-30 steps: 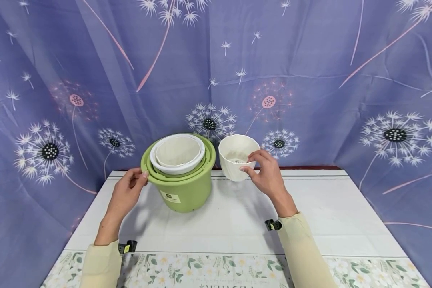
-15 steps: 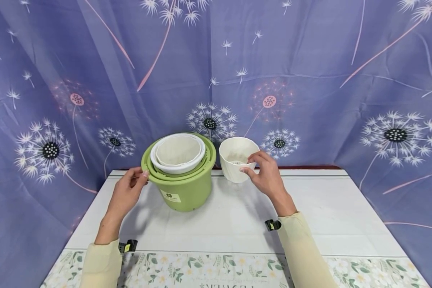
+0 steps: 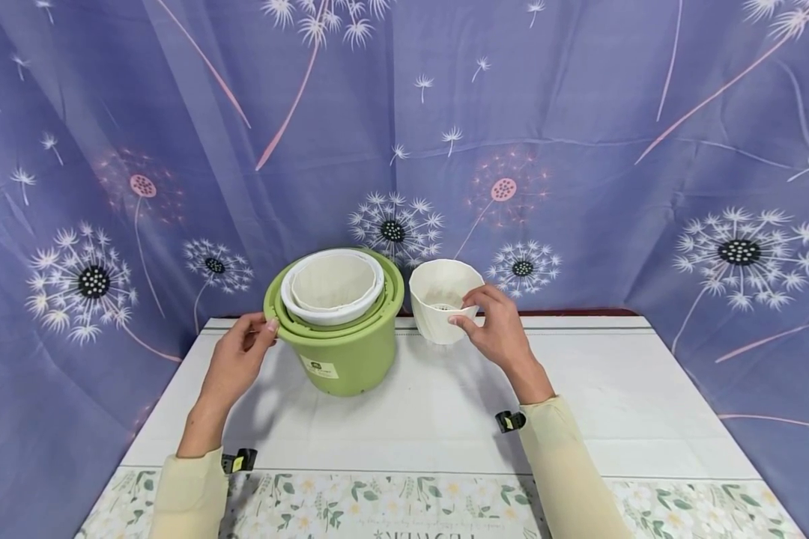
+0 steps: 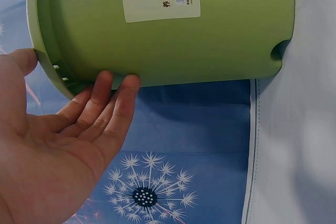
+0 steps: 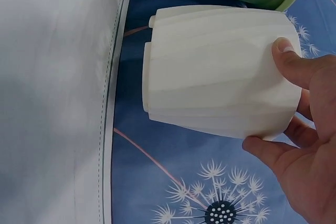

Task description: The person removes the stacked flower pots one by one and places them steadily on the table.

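Note:
A large green flowerpot with a pale label stands upright near the back left of the table. Nested in it are another green rim, a round white pot and a cream pot. My left hand holds the green pot's rim, thumb on the edge and fingers beneath, as the left wrist view shows. To the right, my right hand pinches the rim of a ribbed white flowerpot, a finger inside and the thumb outside. Its base hangs clear of the tabletop in the right wrist view. Holes show in its floor.
The table wears a white cloth with a floral front band. A blue-purple dandelion curtain closes off the back and both sides. The two held pots are a small gap apart.
The ribbed white flowerpot has come down slightly in my right hand and sits a little more upright. My left hand and the green flowerpot have stayed put.

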Demonstrator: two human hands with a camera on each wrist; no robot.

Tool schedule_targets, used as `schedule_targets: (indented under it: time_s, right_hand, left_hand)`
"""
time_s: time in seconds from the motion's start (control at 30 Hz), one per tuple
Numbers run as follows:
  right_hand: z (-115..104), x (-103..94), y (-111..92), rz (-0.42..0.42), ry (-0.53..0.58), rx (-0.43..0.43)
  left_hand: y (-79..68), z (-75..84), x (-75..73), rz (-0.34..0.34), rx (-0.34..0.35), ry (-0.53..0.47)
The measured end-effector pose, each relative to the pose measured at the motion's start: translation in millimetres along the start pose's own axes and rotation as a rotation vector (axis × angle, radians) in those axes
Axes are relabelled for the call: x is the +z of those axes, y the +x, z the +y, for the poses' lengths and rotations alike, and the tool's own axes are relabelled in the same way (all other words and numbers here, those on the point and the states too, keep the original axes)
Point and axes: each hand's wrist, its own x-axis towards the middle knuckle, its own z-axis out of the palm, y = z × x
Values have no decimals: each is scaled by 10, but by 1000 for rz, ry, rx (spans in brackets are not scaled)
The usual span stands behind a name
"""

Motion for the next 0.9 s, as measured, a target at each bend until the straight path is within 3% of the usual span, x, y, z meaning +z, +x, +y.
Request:
schedule_targets:
  time_s: [0.9]
  right_hand:
    - [66,8,-36,-93,2,52]
  left_hand:
    - [9,-12,15,7,7,-15]
